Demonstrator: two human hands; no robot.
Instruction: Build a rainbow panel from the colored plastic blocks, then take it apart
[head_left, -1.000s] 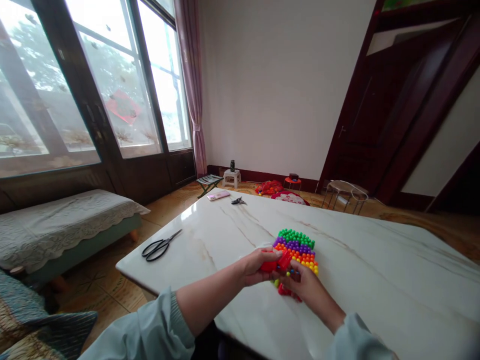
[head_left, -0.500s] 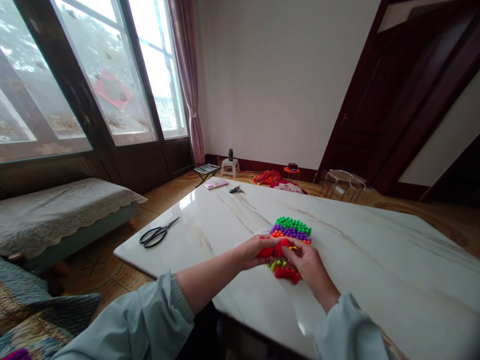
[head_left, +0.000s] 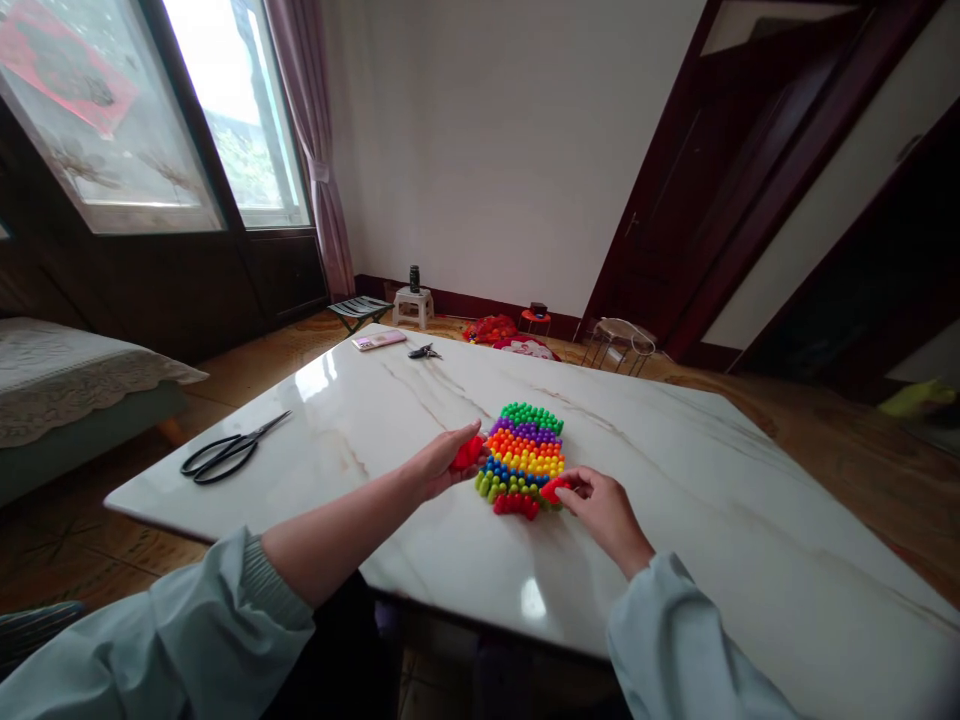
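A beadwork piece (head_left: 525,462) lies on the table, with bands of green, purple, orange, yellow, blue, olive and red beads. At its left edge is my left hand (head_left: 444,462), palm partly turned up, its fingers curled round a clump of red beads (head_left: 468,454). My right hand (head_left: 604,508) is at the lower right edge of the beadwork, pinching a red bead (head_left: 553,489) between thumb and fingers. Any thread in the fingers is too fine to make out.
Black-handled scissors (head_left: 236,450) lie on the left of the white marbled table (head_left: 675,520). Toward the far edge are a pink phone-like object (head_left: 379,340) and a small dark item like keys (head_left: 425,352). Stools (head_left: 412,306) stand beyond.
My hands have moved apart, uncovering the middle bands of the beadwork. The red beads that were between both hands are now split between them. The view has turned to the right.
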